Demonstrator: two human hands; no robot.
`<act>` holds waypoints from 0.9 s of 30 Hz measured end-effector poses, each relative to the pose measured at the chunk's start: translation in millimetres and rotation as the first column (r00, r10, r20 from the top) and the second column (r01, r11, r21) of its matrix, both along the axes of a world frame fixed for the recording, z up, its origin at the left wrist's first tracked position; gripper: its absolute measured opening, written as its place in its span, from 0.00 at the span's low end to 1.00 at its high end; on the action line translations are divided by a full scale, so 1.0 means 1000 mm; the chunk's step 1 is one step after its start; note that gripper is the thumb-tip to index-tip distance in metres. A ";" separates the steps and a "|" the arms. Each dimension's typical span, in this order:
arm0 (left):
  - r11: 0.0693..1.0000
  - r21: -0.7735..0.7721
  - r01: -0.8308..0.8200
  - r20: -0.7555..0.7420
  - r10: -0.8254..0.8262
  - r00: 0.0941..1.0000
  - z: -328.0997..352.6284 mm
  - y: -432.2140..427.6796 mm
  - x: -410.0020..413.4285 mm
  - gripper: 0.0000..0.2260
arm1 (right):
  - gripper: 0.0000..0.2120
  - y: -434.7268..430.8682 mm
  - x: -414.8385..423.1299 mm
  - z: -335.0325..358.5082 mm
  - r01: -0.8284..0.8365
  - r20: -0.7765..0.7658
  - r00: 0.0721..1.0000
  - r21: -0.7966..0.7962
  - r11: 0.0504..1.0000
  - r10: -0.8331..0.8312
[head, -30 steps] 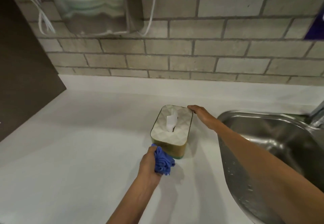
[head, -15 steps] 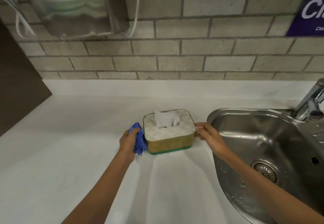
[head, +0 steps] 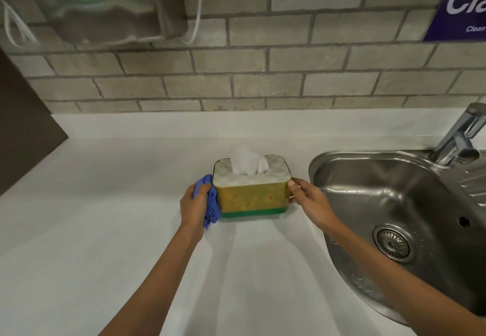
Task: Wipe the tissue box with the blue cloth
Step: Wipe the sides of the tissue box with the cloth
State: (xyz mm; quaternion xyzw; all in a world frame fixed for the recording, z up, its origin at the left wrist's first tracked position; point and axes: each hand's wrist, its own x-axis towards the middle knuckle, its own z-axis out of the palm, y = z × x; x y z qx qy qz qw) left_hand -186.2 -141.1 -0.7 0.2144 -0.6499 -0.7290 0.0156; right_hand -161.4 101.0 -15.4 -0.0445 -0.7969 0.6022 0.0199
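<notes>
The tissue box [head: 252,196] stands on the white counter, with a quilted white top, yellow sides, a green base and a white tissue sticking up. My left hand [head: 193,205] grips the bunched blue cloth [head: 211,204] and presses it against the box's left side. My right hand [head: 306,199] holds the box's right side with thumb and fingers, steadying it.
A steel sink [head: 399,220] with a drain lies right of the box, its tap [head: 460,135] at the far right. A brick wall rises behind the white counter [head: 105,217], carrying a metal dispenser [head: 100,4] and a purple sign [head: 462,4]. A dark panel [head: 23,130] stands at left.
The box has been turned so its long yellow side faces me. My left hand moved the cloth from the near end to the left side; my right hand shifted to the right side.
</notes>
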 end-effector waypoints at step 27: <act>0.961 -0.262 -0.083 -0.200 0.030 0.979 0.056 0.006 -0.039 0.07 | 0.57 0.005 -0.064 0.021 -0.192 -0.068 0.968 0.421 0.887 0.242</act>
